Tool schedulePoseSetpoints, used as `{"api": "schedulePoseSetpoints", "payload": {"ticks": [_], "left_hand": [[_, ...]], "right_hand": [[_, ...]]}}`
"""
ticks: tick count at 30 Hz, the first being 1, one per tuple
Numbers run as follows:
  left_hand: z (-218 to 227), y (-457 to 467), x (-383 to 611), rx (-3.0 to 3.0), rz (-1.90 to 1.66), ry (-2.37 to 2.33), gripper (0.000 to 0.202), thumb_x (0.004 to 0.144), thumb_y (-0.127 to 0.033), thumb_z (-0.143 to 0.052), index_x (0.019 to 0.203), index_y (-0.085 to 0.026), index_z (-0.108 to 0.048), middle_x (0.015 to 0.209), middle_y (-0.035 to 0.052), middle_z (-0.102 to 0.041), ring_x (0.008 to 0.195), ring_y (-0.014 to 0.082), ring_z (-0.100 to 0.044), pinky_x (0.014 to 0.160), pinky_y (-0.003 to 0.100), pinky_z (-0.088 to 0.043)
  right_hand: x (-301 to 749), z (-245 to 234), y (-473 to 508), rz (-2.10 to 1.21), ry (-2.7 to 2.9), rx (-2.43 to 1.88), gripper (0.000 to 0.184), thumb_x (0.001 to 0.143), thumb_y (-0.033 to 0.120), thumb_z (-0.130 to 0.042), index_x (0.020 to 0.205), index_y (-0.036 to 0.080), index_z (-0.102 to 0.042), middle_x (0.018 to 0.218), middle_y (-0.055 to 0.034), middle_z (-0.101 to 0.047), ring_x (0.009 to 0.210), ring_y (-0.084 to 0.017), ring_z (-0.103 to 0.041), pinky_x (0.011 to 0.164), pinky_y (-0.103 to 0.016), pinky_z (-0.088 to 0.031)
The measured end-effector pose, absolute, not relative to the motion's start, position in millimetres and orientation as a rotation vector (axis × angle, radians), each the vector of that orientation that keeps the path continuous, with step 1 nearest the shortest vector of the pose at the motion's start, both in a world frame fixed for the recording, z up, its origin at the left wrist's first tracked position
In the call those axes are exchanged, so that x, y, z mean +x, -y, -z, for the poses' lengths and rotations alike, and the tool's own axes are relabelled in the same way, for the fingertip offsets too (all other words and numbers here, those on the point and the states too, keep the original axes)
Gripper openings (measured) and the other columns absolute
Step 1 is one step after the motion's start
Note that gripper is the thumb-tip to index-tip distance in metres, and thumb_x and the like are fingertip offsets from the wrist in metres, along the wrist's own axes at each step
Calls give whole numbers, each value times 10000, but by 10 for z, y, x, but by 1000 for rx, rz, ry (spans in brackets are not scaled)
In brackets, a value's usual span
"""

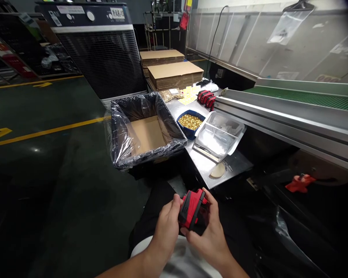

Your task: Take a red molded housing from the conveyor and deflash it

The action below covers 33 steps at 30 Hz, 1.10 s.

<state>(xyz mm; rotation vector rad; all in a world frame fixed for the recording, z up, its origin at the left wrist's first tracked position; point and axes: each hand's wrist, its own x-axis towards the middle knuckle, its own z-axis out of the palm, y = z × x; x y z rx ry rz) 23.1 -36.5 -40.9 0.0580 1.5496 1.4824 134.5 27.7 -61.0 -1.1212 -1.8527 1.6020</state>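
Observation:
Both my hands hold a small red and black plastic part (190, 208) low in the middle of the view, over my lap. My left hand (166, 227) grips its left side, thumb on top. My right hand (210, 231) wraps round its right and underside. Ahead on the steel table (204, 164) stand a blue bowl of small brass pieces (190, 122) and a clear plastic tray with bags (219, 135). More red and black parts (206, 97) lie farther back on the table.
A cardboard box lined with a dark plastic bag (145, 129) stands open left of the table. Flat cardboard stacks (174, 73) lie behind. A green conveyor belt (304, 96) runs along the right. A big cooling unit (98, 46) stands at the back. A red part (300, 183) sits under the conveyor.

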Motion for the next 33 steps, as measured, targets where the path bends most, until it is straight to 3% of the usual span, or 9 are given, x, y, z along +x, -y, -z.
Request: {"api": "schedulePoseSetpoints", "payload": {"ticks": [6, 11, 15, 22, 28, 33], "left_hand": [[370, 362, 156, 290, -1408, -1514, 437, 909, -583, -516, 794, -168, -595, 731, -3, -548, 699, 147, -456, 641, 248, -379], [432, 360, 27, 383, -1319, -1585, 333, 846, -472, -627, 733, -160, -595, 686, -2, -564, 644, 134, -462, 602, 239, -363], [504, 309, -30, 376, -1290, -1664, 488, 802, -567, -661, 577, -162, -510, 555, -25, -454, 538, 106, -345, 510, 241, -259], [555, 275, 31, 283, -1332, -1616, 639, 801, -775, -502, 610, -167, -548, 570, 5, -480, 526, 132, -397, 487, 247, -310], [526, 352, 48, 322, -1356, -1583, 575, 862, -693, -498, 657, -159, -557, 608, -3, -478, 561, 125, -399, 527, 246, -314], [452, 468, 43, 435, -1358, -1594, 471, 927, -561, -489, 691, -157, -547, 643, -3, -489, 613, 132, -393, 578, 260, -308]], "right_hand": [[1406, 631, -306, -1631, 1919, -1058, 992, 614, 122, -701, 1463, 323, -230, 1402, -89, -455, 1213, -289, -565, 1012, -464, -528], [1465, 705, -330, -1705, 1963, -937, 1020, 623, 110, -700, 1475, 327, -183, 1400, -96, -446, 1205, -286, -568, 982, -453, -549], [1473, 713, -344, -1659, 2047, -905, 1031, 614, 99, -701, 1478, 323, -185, 1414, -102, -429, 1217, -301, -554, 1015, -483, -522], [1424, 643, -304, -1878, 1923, -963, 1021, 592, 66, -683, 1463, 328, -219, 1361, -98, -478, 1191, -296, -572, 962, -458, -543], [1423, 626, -342, -1917, 1848, -937, 1013, 621, 63, -669, 1476, 326, -194, 1315, -94, -527, 1103, -268, -620, 880, -417, -575], [1463, 624, -410, -1877, 1886, -903, 1029, 636, 47, -675, 1486, 355, -183, 1427, -73, -469, 1259, -273, -537, 1061, -476, -482]]}}
